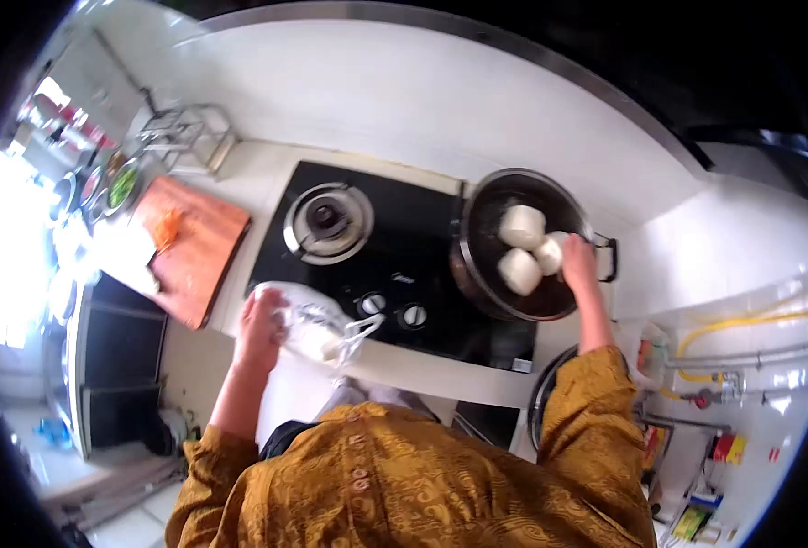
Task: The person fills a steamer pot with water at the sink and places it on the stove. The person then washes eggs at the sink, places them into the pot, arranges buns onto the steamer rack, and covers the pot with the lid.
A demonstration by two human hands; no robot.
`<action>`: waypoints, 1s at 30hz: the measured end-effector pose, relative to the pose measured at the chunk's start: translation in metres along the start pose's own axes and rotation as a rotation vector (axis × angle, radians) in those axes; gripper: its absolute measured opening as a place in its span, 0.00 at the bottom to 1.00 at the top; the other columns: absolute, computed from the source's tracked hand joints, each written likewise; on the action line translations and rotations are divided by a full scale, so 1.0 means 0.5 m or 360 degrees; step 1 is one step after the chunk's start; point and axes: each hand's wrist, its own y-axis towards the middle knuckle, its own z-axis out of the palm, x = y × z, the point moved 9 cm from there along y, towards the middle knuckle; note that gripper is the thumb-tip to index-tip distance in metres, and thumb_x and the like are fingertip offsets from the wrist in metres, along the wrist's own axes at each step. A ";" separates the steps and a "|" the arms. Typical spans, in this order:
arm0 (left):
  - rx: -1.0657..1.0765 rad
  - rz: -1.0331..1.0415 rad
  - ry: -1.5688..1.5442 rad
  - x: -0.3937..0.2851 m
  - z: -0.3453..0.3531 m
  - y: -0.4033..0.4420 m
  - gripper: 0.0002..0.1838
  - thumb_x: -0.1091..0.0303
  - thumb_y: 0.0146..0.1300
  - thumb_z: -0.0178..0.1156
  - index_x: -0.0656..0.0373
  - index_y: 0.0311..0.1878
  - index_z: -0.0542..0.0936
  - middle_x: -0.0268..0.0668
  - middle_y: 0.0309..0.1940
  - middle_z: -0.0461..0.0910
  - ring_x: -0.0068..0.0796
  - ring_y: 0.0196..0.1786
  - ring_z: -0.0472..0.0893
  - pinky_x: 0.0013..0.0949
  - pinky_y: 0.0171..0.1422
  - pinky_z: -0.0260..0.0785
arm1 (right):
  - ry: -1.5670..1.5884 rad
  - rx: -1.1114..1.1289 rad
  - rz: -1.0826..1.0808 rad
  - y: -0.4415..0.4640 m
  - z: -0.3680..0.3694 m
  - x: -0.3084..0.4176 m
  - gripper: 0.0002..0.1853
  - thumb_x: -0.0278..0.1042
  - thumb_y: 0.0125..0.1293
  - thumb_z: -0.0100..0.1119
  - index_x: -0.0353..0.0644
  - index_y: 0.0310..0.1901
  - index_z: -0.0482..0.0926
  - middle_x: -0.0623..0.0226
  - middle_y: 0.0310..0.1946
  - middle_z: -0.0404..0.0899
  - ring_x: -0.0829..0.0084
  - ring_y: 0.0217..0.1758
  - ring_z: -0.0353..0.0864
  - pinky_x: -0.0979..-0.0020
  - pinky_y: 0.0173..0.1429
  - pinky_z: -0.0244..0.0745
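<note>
My left hand [262, 321] is closed on the top of a white plastic bag [305, 315], whose loose handles hang over the stove's front edge. Something pale shows inside the bag, but its shape is unclear. Over at the right, my right hand [578, 259] reaches down into a large dark pot [475, 274] with its fingers round a white steamed bun [551, 254]. Two more pieces, an upper bun [522, 226] and a lower bun [519, 272], sit beside it in the pot. My right fingertips are partly hidden by the bun.
A black gas stove [413, 247] carries the pot on its right side and a bare burner [328, 222] on its left. Left of it lies a wooden cutting board [208, 242] with something orange [166, 228] on it. Bowls and a metal rack [185, 137] stand behind.
</note>
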 end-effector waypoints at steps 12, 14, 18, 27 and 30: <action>0.0268 -0.0041 -0.0006 -0.013 0.057 -0.072 0.12 0.59 0.71 0.51 0.55 0.47 0.78 0.27 0.30 0.76 0.12 0.25 0.66 0.19 0.26 0.59 | 0.1163 0.1126 -0.1372 -0.433 0.074 0.788 0.11 0.29 0.66 0.50 0.37 0.44 0.81 0.53 0.40 0.82 0.60 0.43 0.83 0.62 0.51 0.76; 0.0340 -0.0004 0.0040 -0.017 0.068 -0.082 0.12 0.59 0.71 0.51 0.56 0.47 0.79 0.26 0.30 0.75 0.12 0.25 0.66 0.19 0.26 0.59 | 0.0624 0.1327 -0.1330 -0.470 0.271 0.820 0.16 0.35 0.63 0.55 0.35 0.50 0.78 0.50 0.46 0.79 0.58 0.50 0.80 0.60 0.55 0.74; 0.0462 -0.0003 -0.0093 0.001 0.082 -0.102 0.15 0.60 0.72 0.49 0.59 0.52 0.78 0.26 0.33 0.77 0.12 0.29 0.72 0.19 0.29 0.64 | -0.0105 0.1475 -0.0869 -0.508 0.354 0.804 0.43 0.62 0.55 0.59 0.35 0.64 0.64 0.50 0.61 0.68 0.55 0.66 0.67 0.58 0.67 0.65; 0.0506 0.0020 -0.0169 -0.012 0.035 -0.073 0.16 0.63 0.70 0.53 0.58 0.57 0.74 0.31 0.38 0.78 0.19 0.42 0.77 0.25 0.45 0.72 | 0.0210 0.1383 -0.0767 -0.519 0.408 0.804 0.35 0.49 0.59 0.59 0.35 0.63 0.63 0.44 0.54 0.73 0.52 0.57 0.76 0.60 0.59 0.72; 0.0218 0.0398 0.0609 -0.046 -0.025 -0.030 0.22 0.61 0.61 0.63 0.61 0.54 0.72 0.35 0.42 0.76 0.27 0.46 0.76 0.32 0.52 0.70 | 0.0728 0.1222 -0.1083 -0.498 0.386 0.788 0.34 0.43 0.58 0.60 0.32 0.61 0.63 0.40 0.52 0.74 0.52 0.57 0.75 0.60 0.60 0.70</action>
